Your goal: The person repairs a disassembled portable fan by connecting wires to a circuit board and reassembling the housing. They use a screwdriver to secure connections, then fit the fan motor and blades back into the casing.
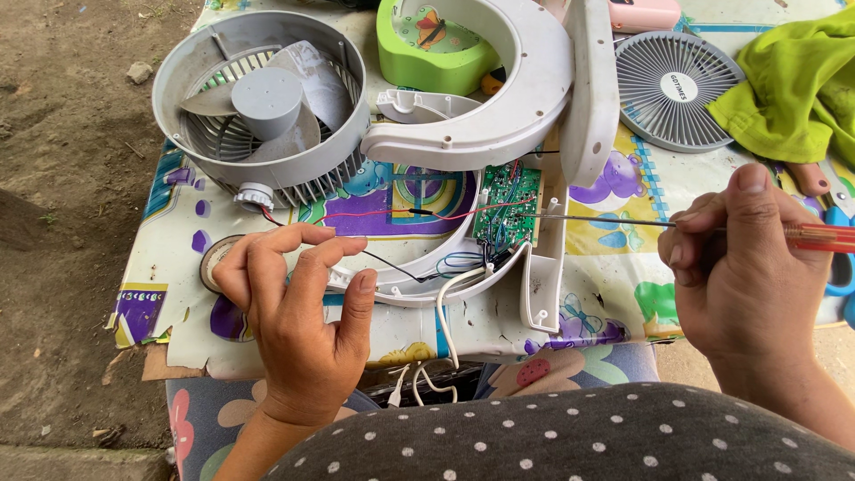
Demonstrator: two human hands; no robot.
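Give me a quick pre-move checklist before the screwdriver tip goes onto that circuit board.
1. Screwdriver gripped in right hand: ok.
2. Tip at green circuit board: ok, at its right edge.
3. Left hand clear of board: ok, pinching the red wire.
4. Board exposed in white housing: ok.
5. Power off on white cord: cannot tell, plug out of view.
6. Fan casing clear: ok.

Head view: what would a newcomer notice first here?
Probably the grey fan housing with its blades, at the table's upper left. At centre lies an opened white base with a green circuit board and loose wires. The right hand holds a red-handled screwdriver pointed at the board, and the left hand pinches a thin wire.
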